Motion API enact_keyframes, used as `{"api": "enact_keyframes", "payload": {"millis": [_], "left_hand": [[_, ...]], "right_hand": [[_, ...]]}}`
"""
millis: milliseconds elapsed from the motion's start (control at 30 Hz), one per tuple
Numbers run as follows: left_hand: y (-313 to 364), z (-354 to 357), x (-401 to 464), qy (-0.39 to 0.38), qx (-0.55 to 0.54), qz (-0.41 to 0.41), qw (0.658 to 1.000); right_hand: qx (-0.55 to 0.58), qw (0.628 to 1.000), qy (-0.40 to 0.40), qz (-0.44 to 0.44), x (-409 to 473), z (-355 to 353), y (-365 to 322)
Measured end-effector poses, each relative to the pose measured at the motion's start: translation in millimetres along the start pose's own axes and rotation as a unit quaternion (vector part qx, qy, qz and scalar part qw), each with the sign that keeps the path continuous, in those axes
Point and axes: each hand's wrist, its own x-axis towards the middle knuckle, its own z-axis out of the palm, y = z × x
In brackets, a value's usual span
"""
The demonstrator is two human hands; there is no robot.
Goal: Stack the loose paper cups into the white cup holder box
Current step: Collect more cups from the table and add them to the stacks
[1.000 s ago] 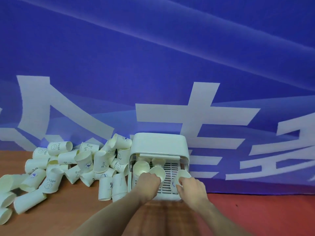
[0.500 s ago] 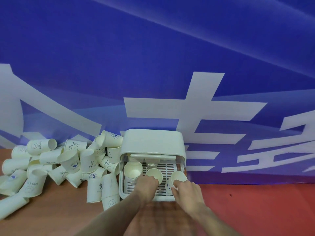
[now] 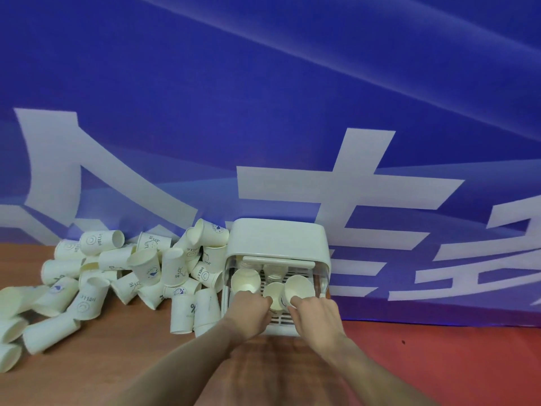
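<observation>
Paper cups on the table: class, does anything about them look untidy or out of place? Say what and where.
Yes. A heap of loose cups lies tumbled left of the box, most on their sides, pointing every way, some overturned. Inside the box, the left hand and right hand each hold a cup.

Loose cups (image 3: 123,276) lie heaped left of the holder box (image 3: 278,238) — three cups (image 3: 245,281) stand inside it.
</observation>
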Motion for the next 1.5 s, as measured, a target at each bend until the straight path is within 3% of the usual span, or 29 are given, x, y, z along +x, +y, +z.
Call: {"api": "enact_keyframes", "payload": {"millis": [133,600,833,1100,1500], "left_hand": [[-18.0,-0.1,-13.8,0.012,0.004,0.000,1.000],[-77.5,6.1,-69.0,-0.059,0.020,-0.084,0.995],[-106.2,-1.8,-102.5,-0.061,0.039,-0.116,0.991],[-143.8,-42.1,-155.1,-0.054,0.072,-0.152,0.984],[-239.3,-57.8,-216.3,-0.037,0.077,-0.246,0.965]], "right_hand": [[-0.030,1.000,-0.003,-0.007,12.7,-3.0,-11.1],[-0.054,0.992,-0.107,-0.031,40.3,26.9,-22.5],[-0.022,0.996,-0.075,-0.040,32.8,17.9,-50.2],[0.032,0.993,-0.019,-0.116,30.7,-7.7,-128.1],[0.012,0.987,0.007,-0.159,78.8,-41.0,-218.4]]}}
